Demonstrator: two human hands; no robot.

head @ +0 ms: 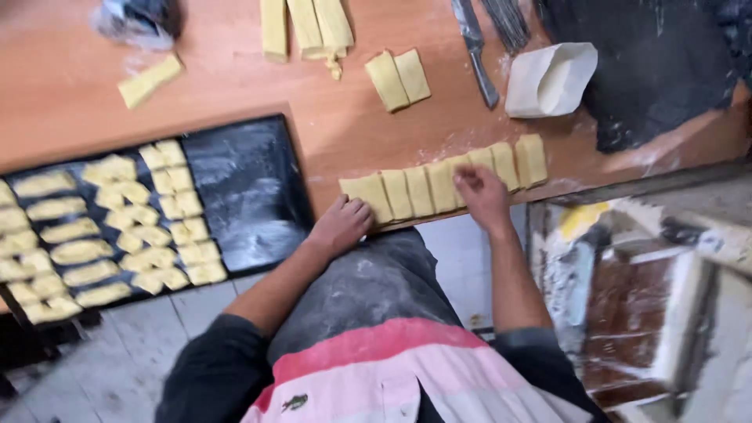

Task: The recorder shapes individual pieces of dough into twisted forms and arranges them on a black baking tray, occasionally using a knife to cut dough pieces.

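Dough row along worktop edge at 12 o'clock of the torso; left hand, grip loosely curled, touching its end; right hand, fingers pressing pieces; tray at 9 o'clock.

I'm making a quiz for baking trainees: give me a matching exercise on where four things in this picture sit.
Things:
1. black baking tray
2. folded white paper
3. metal knife
4. row of yellow dough rectangles

Places:
A. under the hands, at the table's near edge
B. far side, left of the paper
C. left, partly filled with dough pieces
D. far right, beside dark cloth

Pairs: 1-C, 2-D, 3-B, 4-A
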